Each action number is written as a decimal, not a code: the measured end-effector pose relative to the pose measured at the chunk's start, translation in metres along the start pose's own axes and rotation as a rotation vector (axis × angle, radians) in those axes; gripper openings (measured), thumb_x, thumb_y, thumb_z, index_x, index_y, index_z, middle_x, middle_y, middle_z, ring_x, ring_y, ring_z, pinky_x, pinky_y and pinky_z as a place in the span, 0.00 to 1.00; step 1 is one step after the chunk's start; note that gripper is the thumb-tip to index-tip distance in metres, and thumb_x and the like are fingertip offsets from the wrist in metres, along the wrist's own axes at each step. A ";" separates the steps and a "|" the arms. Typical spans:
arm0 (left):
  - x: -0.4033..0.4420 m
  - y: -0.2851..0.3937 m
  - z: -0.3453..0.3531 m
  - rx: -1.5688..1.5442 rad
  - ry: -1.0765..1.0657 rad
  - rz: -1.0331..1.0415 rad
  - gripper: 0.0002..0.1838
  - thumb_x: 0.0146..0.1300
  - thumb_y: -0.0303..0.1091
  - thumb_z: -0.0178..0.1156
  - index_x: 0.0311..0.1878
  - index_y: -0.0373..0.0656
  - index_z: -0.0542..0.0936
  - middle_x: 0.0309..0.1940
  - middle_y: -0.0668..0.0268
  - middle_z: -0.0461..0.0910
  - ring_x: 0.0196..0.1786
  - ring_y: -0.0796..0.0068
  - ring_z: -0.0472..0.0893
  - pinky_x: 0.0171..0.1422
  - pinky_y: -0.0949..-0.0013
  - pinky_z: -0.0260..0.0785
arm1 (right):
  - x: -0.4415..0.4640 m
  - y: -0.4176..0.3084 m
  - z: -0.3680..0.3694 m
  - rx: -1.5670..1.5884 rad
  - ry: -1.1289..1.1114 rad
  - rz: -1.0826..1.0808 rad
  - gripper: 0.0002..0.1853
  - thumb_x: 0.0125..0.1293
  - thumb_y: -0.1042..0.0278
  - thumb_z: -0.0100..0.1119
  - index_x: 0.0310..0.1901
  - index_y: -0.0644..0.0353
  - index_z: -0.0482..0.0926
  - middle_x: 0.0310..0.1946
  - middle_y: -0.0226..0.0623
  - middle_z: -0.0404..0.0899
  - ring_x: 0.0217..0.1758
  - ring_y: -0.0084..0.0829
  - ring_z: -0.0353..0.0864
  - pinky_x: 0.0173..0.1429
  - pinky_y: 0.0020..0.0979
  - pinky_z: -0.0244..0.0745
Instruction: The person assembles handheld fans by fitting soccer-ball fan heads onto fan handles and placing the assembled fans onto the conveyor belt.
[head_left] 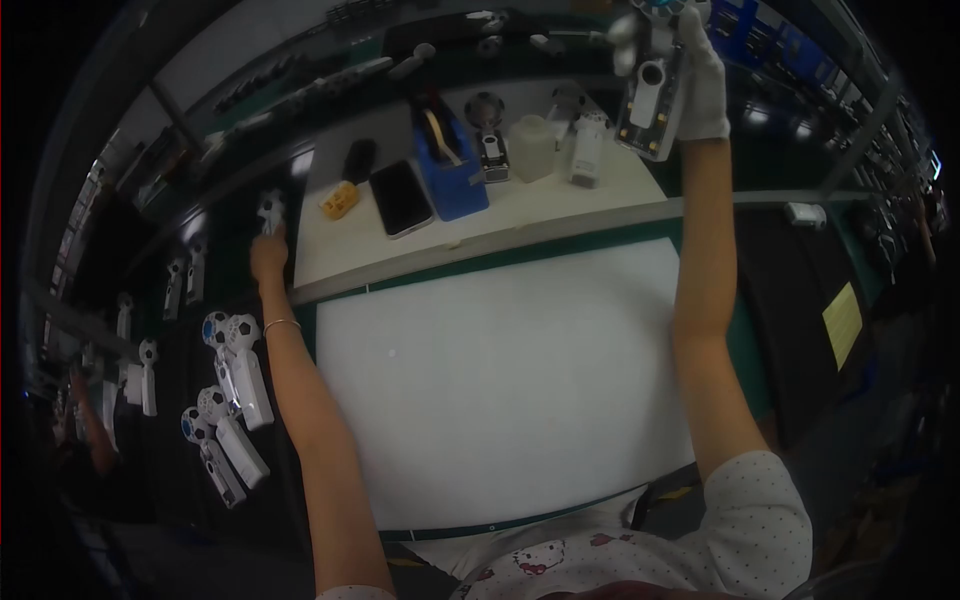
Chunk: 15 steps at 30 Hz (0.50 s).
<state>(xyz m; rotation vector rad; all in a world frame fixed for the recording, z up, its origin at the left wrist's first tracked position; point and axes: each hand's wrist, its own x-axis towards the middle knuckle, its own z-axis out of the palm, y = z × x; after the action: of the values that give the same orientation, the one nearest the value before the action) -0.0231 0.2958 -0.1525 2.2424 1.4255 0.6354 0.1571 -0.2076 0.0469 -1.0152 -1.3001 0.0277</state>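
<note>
Beyond the white mat (500,390), our right hand (706,92) grips a device (648,108); our left hand (268,258) apparently pinches a ball-topped unit (270,206).

Looks dim and gray all over, brightest on the big white mat (500,380). Shows little shiny spots on the dark tops (196,228) at the sides. Turns black in the corners and bends round near the edges. Gets fuzzy far back and around the right hand (706,92).
</note>
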 end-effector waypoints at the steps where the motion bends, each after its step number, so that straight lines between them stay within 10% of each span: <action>1: 0.005 -0.003 -0.002 -0.279 -0.115 -0.050 0.34 0.62 0.58 0.54 0.53 0.31 0.73 0.45 0.53 0.78 0.51 0.60 0.78 0.57 0.62 0.68 | -0.002 0.005 -0.006 -0.248 0.113 0.079 0.24 0.58 0.45 0.62 0.39 0.62 0.78 0.28 0.34 0.82 0.28 0.21 0.80 0.36 0.23 0.78; 8: -0.052 0.085 -0.042 -1.005 -0.345 0.300 0.37 0.64 0.60 0.51 0.59 0.31 0.66 0.40 0.62 0.78 0.40 0.75 0.77 0.51 0.70 0.68 | -0.039 0.129 -0.101 -1.487 0.418 0.887 0.35 0.52 0.50 0.66 0.56 0.65 0.67 0.47 0.53 0.79 0.49 0.47 0.80 0.54 0.40 0.74; 15: -0.096 0.133 -0.061 -0.941 -0.313 0.546 0.37 0.62 0.65 0.51 0.54 0.36 0.69 0.36 0.62 0.77 0.39 0.73 0.78 0.44 0.71 0.73 | -0.092 0.205 -0.160 -1.469 0.597 0.957 0.32 0.55 0.56 0.64 0.58 0.65 0.69 0.51 0.51 0.77 0.55 0.49 0.77 0.57 0.42 0.73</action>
<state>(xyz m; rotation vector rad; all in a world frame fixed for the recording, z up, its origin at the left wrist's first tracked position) 0.0029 0.1614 -0.0432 1.7858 0.2173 0.8383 0.3580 -0.2319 -0.1408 -2.5500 0.0157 -0.5288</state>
